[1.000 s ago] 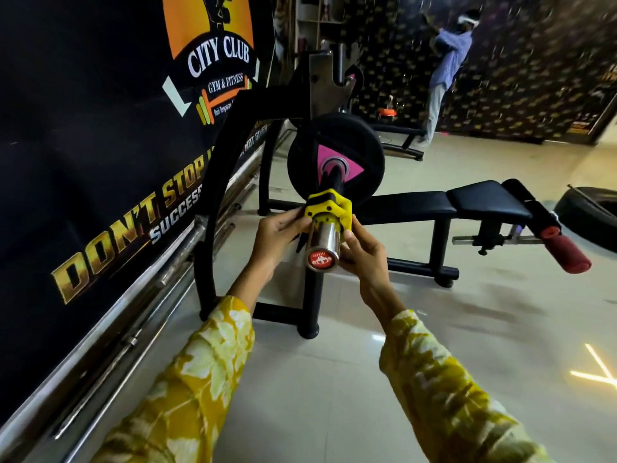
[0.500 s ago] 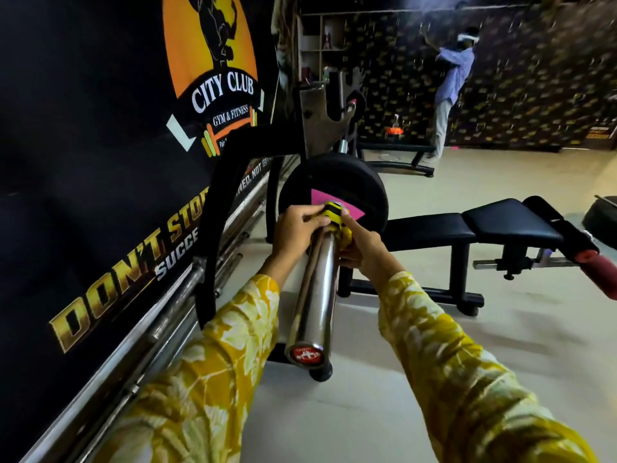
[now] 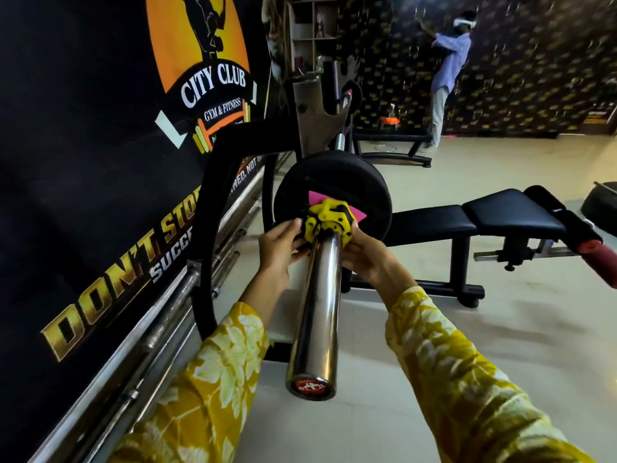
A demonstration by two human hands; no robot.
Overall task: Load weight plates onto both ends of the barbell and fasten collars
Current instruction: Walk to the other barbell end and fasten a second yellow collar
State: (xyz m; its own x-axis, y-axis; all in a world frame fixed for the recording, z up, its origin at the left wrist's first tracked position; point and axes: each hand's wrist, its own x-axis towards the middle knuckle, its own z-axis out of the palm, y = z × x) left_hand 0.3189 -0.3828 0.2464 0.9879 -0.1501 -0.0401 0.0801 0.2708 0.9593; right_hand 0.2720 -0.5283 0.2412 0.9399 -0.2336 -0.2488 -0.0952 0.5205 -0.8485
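A long chrome steel barbell sleeve (image 3: 317,312) runs from its red-capped end at 6 o'clock of the view up toward 12 o'clock, where it passes through a round black weight plate with a pink triangular label (image 3: 360,182). A yellow and black plastic clamp collar (image 3: 329,217) sits around the sleeve right at the plate's face, covering part of the pink label; whether it presses flush against the plate cannot be told. Both hands grasp this collar: the left hand (image 3: 278,248) holds it from its 9 o'clock side with fingers curled onto the yellow body, and the right hand (image 3: 367,259) clasps it from its 3 o'clock side, fingers wrapped behind it. Both arms wear yellow floral sleeves (image 3: 220,379). The bar rests in a black curved steel rack frame (image 3: 213,212), and another black disc with a pink mark (image 3: 350,95) shows at the bar's far end, at 12 o'clock of the plate. At 3 o'clock of the plate stands a black padded bench (image 3: 510,212) with a red foam roller (image 3: 601,262) at its end. At 9 o'clock hangs a black banner reading CITY CLUB (image 3: 100,128), with bare steel bars (image 3: 160,329) lying along its foot. At 1 o'clock, well apart, a person in a blue shirt (image 3: 447,71) stands by the patterned wall on the pale floor (image 3: 467,345).
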